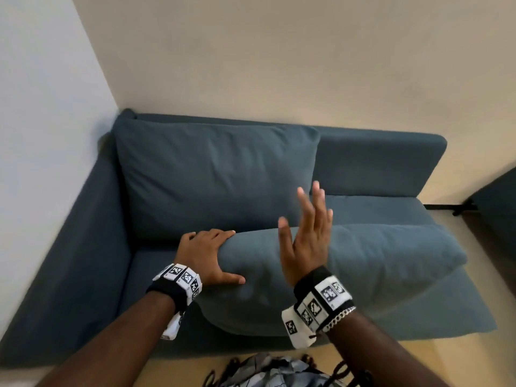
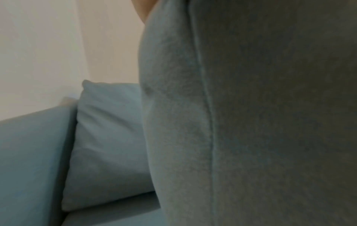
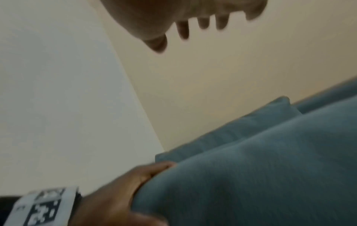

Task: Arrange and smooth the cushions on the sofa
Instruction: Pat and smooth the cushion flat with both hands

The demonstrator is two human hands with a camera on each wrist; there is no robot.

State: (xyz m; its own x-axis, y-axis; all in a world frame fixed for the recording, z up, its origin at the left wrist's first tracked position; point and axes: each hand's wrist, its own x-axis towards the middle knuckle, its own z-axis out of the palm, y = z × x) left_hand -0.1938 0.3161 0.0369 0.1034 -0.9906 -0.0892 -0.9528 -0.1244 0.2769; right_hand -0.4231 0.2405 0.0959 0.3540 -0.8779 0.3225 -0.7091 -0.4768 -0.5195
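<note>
A dark blue sofa [image 1: 377,163] stands in a room corner. One blue cushion [image 1: 217,177] leans upright against the left half of its backrest. A second, loose cushion [image 1: 377,269] lies across the seat, its right end near the seat's front right corner. My left hand [image 1: 212,255] grips this cushion's left end, fingers over the top edge and thumb on the front face. My right hand [image 1: 307,233] hovers above the loose cushion's middle, flat, fingers spread, holding nothing. The left wrist view is filled by the loose cushion [image 2: 251,122], with the upright cushion [image 2: 108,145] behind it.
A white wall [image 1: 42,135] runs along the sofa's left arm and a beige wall [image 1: 279,65] behind it. The right half of the backrest is bare. A dark object [image 1: 497,213] sits at the right edge. Patterned grey cloth [image 1: 279,370] lies on the floor below me.
</note>
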